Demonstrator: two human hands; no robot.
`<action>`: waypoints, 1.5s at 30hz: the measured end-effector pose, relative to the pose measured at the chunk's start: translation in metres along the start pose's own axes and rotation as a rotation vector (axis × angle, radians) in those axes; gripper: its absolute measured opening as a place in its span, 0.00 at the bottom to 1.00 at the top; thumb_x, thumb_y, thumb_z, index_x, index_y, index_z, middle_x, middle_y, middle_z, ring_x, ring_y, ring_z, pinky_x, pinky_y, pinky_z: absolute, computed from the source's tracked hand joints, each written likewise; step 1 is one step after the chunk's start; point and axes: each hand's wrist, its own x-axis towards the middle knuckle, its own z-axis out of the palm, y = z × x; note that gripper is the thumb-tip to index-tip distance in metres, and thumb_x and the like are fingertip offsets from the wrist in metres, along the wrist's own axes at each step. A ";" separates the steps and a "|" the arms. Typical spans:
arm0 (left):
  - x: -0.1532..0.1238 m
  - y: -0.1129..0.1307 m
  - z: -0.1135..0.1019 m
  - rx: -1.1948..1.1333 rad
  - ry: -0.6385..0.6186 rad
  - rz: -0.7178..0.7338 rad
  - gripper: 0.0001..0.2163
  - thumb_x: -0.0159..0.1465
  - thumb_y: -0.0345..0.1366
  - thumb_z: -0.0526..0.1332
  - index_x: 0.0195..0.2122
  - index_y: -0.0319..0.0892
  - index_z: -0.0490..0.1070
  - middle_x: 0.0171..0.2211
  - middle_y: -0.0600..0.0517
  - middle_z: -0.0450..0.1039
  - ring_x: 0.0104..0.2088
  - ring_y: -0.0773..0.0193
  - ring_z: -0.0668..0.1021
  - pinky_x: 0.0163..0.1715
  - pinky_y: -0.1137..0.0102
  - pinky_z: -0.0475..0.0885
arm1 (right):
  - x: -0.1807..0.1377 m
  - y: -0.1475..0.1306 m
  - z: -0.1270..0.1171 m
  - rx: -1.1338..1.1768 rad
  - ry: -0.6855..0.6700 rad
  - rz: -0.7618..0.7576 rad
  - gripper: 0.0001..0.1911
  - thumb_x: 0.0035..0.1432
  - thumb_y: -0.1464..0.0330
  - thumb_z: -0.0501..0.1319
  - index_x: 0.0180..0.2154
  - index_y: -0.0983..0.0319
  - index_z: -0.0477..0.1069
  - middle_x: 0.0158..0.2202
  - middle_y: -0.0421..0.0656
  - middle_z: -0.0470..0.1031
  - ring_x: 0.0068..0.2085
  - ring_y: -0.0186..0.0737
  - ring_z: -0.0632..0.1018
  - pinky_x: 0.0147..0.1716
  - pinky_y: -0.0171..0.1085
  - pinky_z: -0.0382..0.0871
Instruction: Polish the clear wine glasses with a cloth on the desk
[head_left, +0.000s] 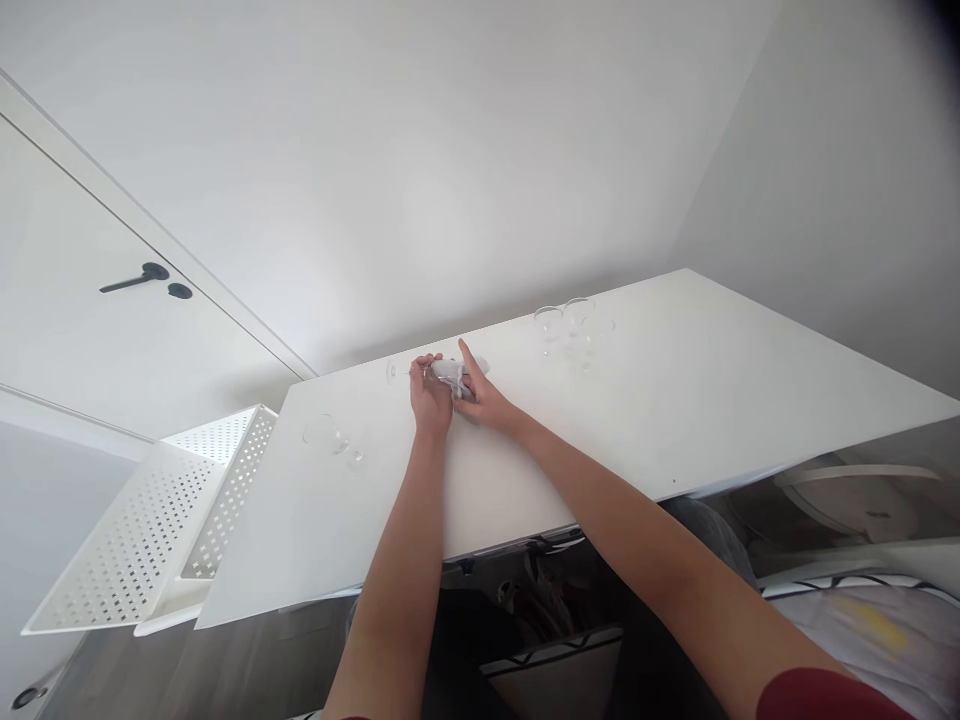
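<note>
A clear stemmed glass is held sideways over the white table (pixel 630 400), its round foot (pixel 391 371) pointing left. My left hand (pixel 430 398) is closed around the glass near the stem and bowl. My right hand (pixel 484 398) grips a pale grey-white cloth (pixel 450 370) against the bowl end, thumb stretched upward. Cloth and fingers hide most of the bowl. To the left, another clear stemmed glass (pixel 330 436) is on the tabletop. Several clear glasses (pixel 574 322) are grouped on the right near the back edge; their outlines are faint.
A white wall runs behind the table. At the left are white perforated racks (pixel 135 535) and a door with a black handle (pixel 142 277). Below the front edge are shoes (pixel 551 590) and, at right, a round pale object (pixel 855 500) and quilted fabric (pixel 877 630).
</note>
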 end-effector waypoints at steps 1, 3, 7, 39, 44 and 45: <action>-0.001 -0.001 0.001 0.001 -0.016 -0.019 0.10 0.70 0.46 0.62 0.37 0.46 0.75 0.44 0.49 0.73 0.49 0.62 0.78 0.48 0.67 0.76 | 0.000 0.001 0.000 -0.024 -0.012 0.004 0.55 0.53 0.70 0.65 0.76 0.51 0.41 0.43 0.41 0.78 0.41 0.41 0.75 0.44 0.40 0.70; -0.001 -0.003 0.001 0.011 -0.035 -0.049 0.10 0.69 0.45 0.64 0.37 0.46 0.75 0.42 0.49 0.73 0.46 0.63 0.79 0.46 0.67 0.77 | 0.002 0.003 -0.002 -0.006 -0.020 0.029 0.55 0.52 0.72 0.63 0.76 0.52 0.41 0.42 0.41 0.79 0.40 0.42 0.75 0.42 0.39 0.70; 0.005 -0.008 -0.003 0.087 -0.021 -0.117 0.14 0.67 0.51 0.66 0.41 0.46 0.77 0.40 0.49 0.74 0.39 0.64 0.79 0.38 0.69 0.76 | 0.008 0.009 -0.011 0.141 0.069 0.054 0.56 0.47 0.74 0.61 0.76 0.52 0.44 0.42 0.39 0.81 0.43 0.42 0.77 0.42 0.38 0.71; 0.004 -0.002 -0.008 -0.036 -0.010 -0.116 0.16 0.67 0.52 0.65 0.34 0.44 0.71 0.36 0.50 0.74 0.40 0.61 0.80 0.39 0.67 0.75 | 0.013 0.018 -0.020 0.152 0.080 0.147 0.50 0.38 0.80 0.57 0.66 0.52 0.64 0.44 0.40 0.82 0.38 0.40 0.78 0.42 0.40 0.74; 0.007 0.002 -0.013 -0.206 0.135 -0.022 0.27 0.69 0.53 0.63 0.22 0.44 0.53 0.20 0.58 0.51 0.29 0.66 0.73 0.41 0.67 0.74 | 0.013 0.018 -0.024 0.321 0.006 0.143 0.53 0.37 0.80 0.57 0.68 0.53 0.58 0.39 0.39 0.82 0.39 0.40 0.79 0.39 0.37 0.72; 0.007 0.002 -0.014 -0.217 0.152 -0.011 0.27 0.69 0.52 0.63 0.21 0.44 0.52 0.19 0.58 0.48 0.29 0.66 0.73 0.41 0.67 0.74 | 0.013 0.019 -0.023 0.307 0.029 0.130 0.54 0.38 0.80 0.57 0.69 0.52 0.56 0.38 0.37 0.81 0.39 0.39 0.79 0.39 0.36 0.72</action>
